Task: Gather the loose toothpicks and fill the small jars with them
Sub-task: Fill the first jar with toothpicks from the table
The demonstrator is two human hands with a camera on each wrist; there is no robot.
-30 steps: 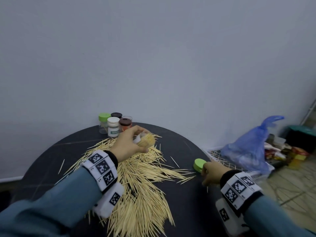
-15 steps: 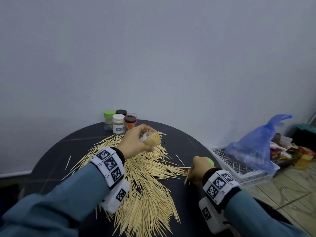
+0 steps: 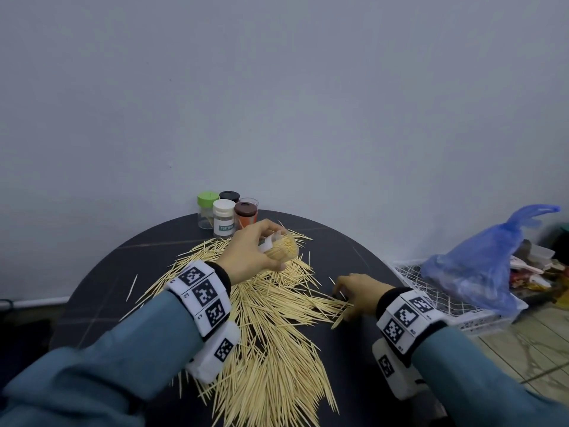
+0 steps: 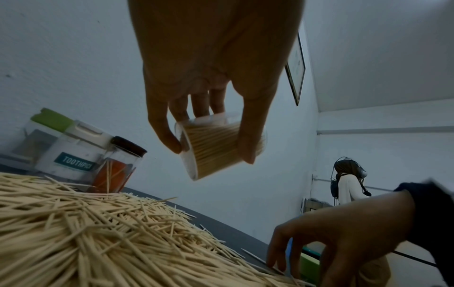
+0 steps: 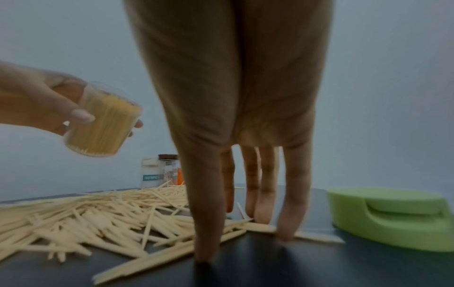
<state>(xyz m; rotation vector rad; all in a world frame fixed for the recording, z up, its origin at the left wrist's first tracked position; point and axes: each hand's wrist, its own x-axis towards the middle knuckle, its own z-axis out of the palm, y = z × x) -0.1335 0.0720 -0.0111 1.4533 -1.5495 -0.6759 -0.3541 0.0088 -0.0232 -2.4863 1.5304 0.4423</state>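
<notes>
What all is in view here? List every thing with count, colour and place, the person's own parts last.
loose toothpicks: a large pile, pale wood, spread across the table.
table: one, round, dark.
held jar: one, clear, packed with toothpicks, tilted above the pile.
lidded jars: four at the table's far edge; green, white, black and brown lids.
green lid: one, lying on the table beside the right hand.
white basket: one, right of the table.
blue plastic bag: one, in the basket.
left hand: grips the held jar.
right hand: fingertips down on toothpicks at the pile's right edge.
</notes>
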